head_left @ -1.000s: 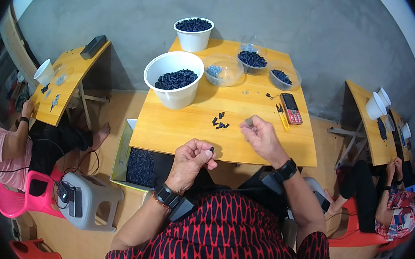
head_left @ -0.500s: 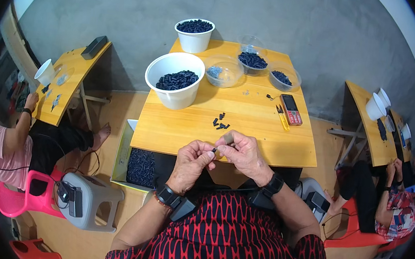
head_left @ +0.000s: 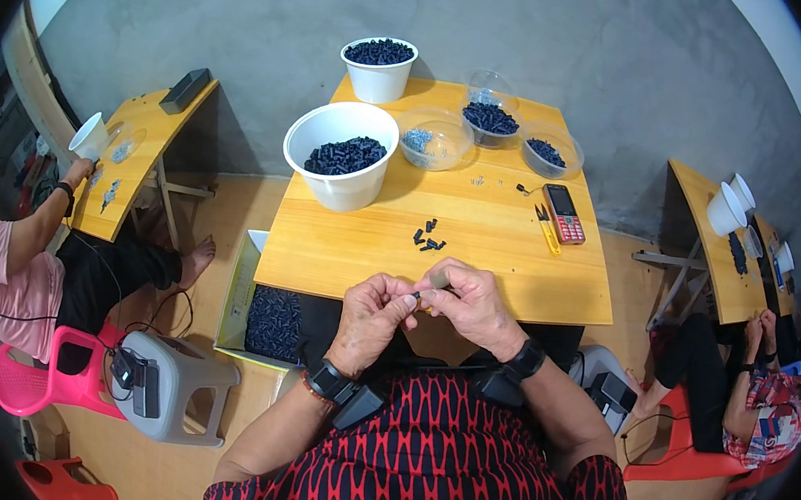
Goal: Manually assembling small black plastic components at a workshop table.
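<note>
Above the near edge of the wooden table (head_left: 341, 268), my two hands meet at the fingertips. My left hand (head_left: 367, 319) pinches a small black plastic piece (head_left: 416, 296) between thumb and finger. My right hand (head_left: 474, 307) is closed against the other side of that piece, a grey-green cover (head_left: 440, 279) on one finger. Whether the right fingertips also hold a tiny part is hidden. Just beyond the hands lie several loose black pieces (head_left: 431, 244).
Two white tubs (head_left: 337, 191) of black pieces stand at the table's left; clear bowls (head_left: 438, 162) with black and silvery parts stand behind. Yellow snips (head_left: 548, 231) lie beside a red phone (head_left: 569, 227). A box (head_left: 238, 316) of black pieces is below left. Co-workers sit either side.
My hands stay joined at nearly the same spot, with small finger shifts around the black piece. The left co-worker's hand has moved farther over their table, toward a white tub.
</note>
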Demonstrator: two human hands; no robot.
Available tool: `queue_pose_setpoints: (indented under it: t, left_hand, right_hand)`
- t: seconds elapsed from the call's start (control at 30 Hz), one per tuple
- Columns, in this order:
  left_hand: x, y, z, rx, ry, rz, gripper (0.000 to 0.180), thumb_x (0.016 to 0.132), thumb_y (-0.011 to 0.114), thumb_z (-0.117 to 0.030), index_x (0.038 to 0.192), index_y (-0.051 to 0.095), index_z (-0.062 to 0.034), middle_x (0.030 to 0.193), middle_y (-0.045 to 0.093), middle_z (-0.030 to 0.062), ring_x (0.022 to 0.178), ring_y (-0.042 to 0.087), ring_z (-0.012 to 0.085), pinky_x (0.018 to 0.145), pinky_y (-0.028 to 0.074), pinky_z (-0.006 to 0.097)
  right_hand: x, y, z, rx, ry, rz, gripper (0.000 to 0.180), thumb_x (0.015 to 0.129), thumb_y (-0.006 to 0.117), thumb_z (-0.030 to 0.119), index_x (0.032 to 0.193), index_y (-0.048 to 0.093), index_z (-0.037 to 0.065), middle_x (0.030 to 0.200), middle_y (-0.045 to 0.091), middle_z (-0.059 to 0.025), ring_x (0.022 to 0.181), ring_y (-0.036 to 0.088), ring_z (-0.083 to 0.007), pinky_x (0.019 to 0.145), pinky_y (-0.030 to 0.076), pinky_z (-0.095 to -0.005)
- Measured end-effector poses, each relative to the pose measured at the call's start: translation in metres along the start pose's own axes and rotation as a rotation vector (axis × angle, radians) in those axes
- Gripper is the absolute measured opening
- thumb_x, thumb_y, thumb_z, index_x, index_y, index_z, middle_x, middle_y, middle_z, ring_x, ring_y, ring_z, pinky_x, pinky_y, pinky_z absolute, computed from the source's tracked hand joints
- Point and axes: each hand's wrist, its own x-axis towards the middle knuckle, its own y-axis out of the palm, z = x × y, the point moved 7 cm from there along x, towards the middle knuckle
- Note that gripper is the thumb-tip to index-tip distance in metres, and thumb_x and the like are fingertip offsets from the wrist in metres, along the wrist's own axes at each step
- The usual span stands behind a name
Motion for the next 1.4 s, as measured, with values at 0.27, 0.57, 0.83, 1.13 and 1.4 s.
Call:
queue_pose_setpoints:
  t: [0.27, 0.57, 0.83, 1.13, 1.4]
  left_hand:
    - [0.001, 0.002, 0.005, -0.118, -0.050, 0.029, 0.008, 0.096, 0.062, -0.004, 0.101, 0.059, 0.0019, 0.089, 0.068, 0.0109, 0.069, 0.062, 0.0124, 0.065, 0.053, 0.024]
    - [0.000, 0.001, 0.008, -0.023, -0.044, 0.027, 0.006, 0.096, 0.063, -0.003, 0.098, 0.059, 0.0013, 0.086, 0.067, 0.0086, 0.066, 0.062, 0.0115, 0.062, 0.052, 0.023]
    - [0.003, -0.001, 0.014, -0.010, -0.048, 0.025, 0.006, 0.097, 0.062, -0.004, 0.100, 0.059, 0.0005, 0.085, 0.066, 0.0067, 0.067, 0.061, 0.0107, 0.064, 0.052, 0.023]
    - [0.004, -0.010, 0.011, -0.051, -0.057, -0.055, 0.009, 0.097, 0.061, -0.005, 0.104, 0.059, 0.0006, 0.086, 0.065, 0.0061, 0.068, 0.061, 0.0115, 0.065, 0.053, 0.024]
    - [0.007, -0.013, 0.014, -0.138, -0.068, -0.049, 0.010, 0.097, 0.062, -0.006, 0.105, 0.059, 0.0000, 0.087, 0.066, 0.0072, 0.068, 0.063, 0.0121, 0.065, 0.054, 0.025]
  right_hand:
    - [-0.005, -0.005, -0.009, 0.154, 0.097, -0.064, 0.006, 0.091, 0.066, -0.001, 0.096, 0.066, -0.004, 0.091, 0.070, -0.0066, 0.078, 0.066, -0.0087, 0.070, 0.055, -0.0229]
    - [-0.009, 0.001, 0.006, -0.050, -0.127, -0.033, 0.002, 0.088, 0.069, -0.003, 0.089, 0.067, -0.003, 0.092, 0.067, -0.0077, 0.081, 0.065, -0.0112, 0.070, 0.053, -0.0249]
    - [0.005, -0.025, -0.009, -0.036, 0.143, -0.065, 0.003, 0.088, 0.066, -0.001, 0.090, 0.067, -0.004, 0.090, 0.067, -0.0094, 0.080, 0.064, -0.0115, 0.067, 0.052, -0.0257]
    - [0.044, -0.047, -0.001, -0.828, -0.246, -0.126, 0.008, 0.085, 0.064, -0.002, 0.092, 0.066, -0.005, 0.090, 0.063, -0.0166, 0.085, 0.064, -0.0307, 0.076, 0.051, -0.0361]
    - [0.021, -0.055, -0.001, -0.447, -0.054, -0.163, 0.007, 0.090, 0.065, 0.003, 0.093, 0.064, -0.003, 0.088, 0.067, -0.0124, 0.078, 0.068, -0.0237, 0.070, 0.055, -0.0327]
